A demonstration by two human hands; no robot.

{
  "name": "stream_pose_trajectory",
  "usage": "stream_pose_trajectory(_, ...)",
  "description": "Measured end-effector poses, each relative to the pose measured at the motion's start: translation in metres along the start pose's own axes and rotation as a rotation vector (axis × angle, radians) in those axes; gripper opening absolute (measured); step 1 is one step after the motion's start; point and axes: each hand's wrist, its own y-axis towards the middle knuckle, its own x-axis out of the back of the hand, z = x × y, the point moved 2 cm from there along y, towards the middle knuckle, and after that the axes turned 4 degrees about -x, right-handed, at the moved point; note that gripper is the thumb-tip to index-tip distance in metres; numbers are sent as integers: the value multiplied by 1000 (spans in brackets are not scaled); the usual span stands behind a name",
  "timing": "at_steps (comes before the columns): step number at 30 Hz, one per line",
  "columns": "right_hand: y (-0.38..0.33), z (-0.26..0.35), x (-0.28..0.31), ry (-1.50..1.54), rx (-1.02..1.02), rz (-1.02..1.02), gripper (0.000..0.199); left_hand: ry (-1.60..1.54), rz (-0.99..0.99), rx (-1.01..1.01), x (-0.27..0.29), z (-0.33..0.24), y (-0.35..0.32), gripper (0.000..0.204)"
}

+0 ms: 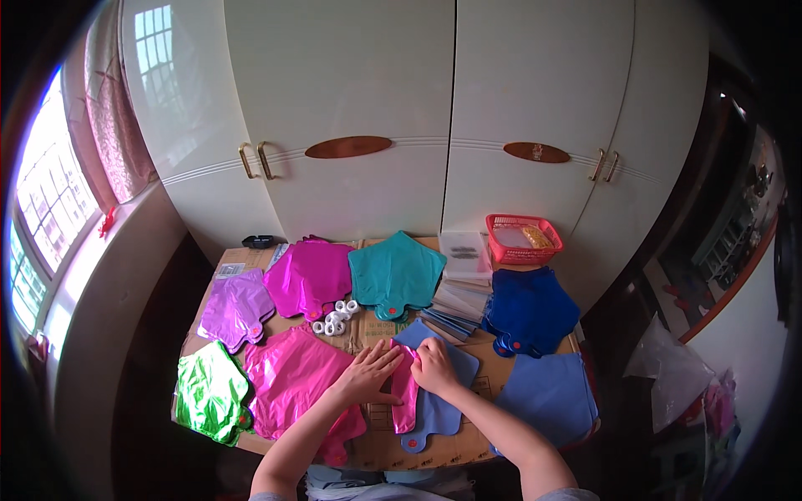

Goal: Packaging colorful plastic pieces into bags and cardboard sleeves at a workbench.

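Left grip (368, 373) is lying spread and flat, fingers reaching over the near edge of the folded pink foil piece (404, 407), presumably pressing so that the slippery film is not sliding. Right grip (435, 367) is curling tightly, apparently pinching the upper part of that same piece; exact finger contact is hiding under the knuckles. The piece is sitting between the two grips, its lower end trailing toward the wearer, and is resting on a slate-blue foil shape (440, 411), which is perhaps serving as a smooth backing. A pink foil stack (292, 376) is spreading just left of the left grip, within easy reach, likely for that reason. Beyond the left grip, white rings (336, 318) are clustering near a teal foil stack (398, 271), seemingly kept out of the working spot. Past the right grip, a dark-blue foil stack (532, 309) is lying near the surface's (382, 430) edge; sorting by colour is probably keeping the stacks from mixing.
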Motion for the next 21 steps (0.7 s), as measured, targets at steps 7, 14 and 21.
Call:
stream_pose_trajectory(7,0,0,-1,-12,-7,8,12,90,43,11,2,-6,1,103)
stream_pose_trajectory(14,5,29,25,-191,89,-131,37,97,34,1,-2,-3,0,104)
stream_pose_trajectory(21,-32,52,33,-262,87,383,60,84,88,7,3,-4,1,106)
